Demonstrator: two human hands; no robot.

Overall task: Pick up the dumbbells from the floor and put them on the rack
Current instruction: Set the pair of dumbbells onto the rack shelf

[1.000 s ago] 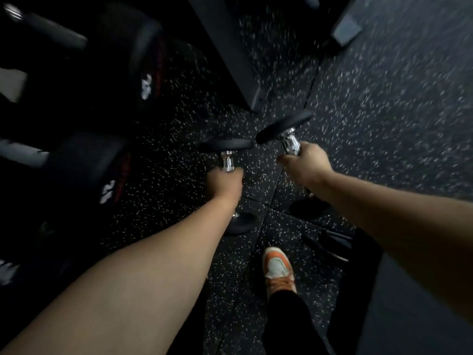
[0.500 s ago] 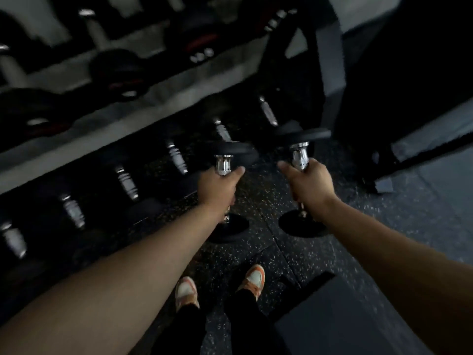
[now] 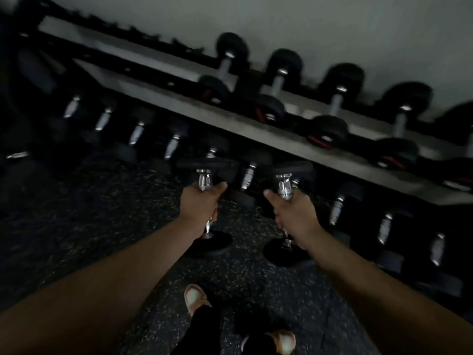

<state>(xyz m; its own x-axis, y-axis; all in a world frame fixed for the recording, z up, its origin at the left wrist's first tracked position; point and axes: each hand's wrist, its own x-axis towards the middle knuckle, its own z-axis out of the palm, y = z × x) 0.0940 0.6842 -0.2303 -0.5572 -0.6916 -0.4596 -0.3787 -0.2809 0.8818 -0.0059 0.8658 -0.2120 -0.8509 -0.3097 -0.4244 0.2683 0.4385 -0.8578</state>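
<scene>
The two-tier dumbbell rack (image 3: pixel 256 129) runs slantwise across the view, its pale flat rails carrying rows of dumbbells. On the upper tier sit racked dumbbells (image 3: pixel 276 84) with round black rubber heads, some banded in red, joined by short grey handles. The lower tier holds a darker row (image 3: pixel 172 147) whose ridged chrome handles catch the light, though blur hides their markings. The left hand (image 3: pixel 201 203) is wrapped tight round the chrome handle of the left dumbbell (image 3: pixel 204 176), which is held off the floor with its flat black far head up near the lower row and its near head below the wrist. The right hand (image 3: pixel 294 213) is clenched on the right dumbbell (image 3: pixel 285 185), held the same way just beside the first and in front of the lower tier. Beneath is black rubber floor (image 3: pixel 102 213) flecked with pale specks, where two orange-and-white shoes (image 3: pixel 194 297) stand.
</scene>
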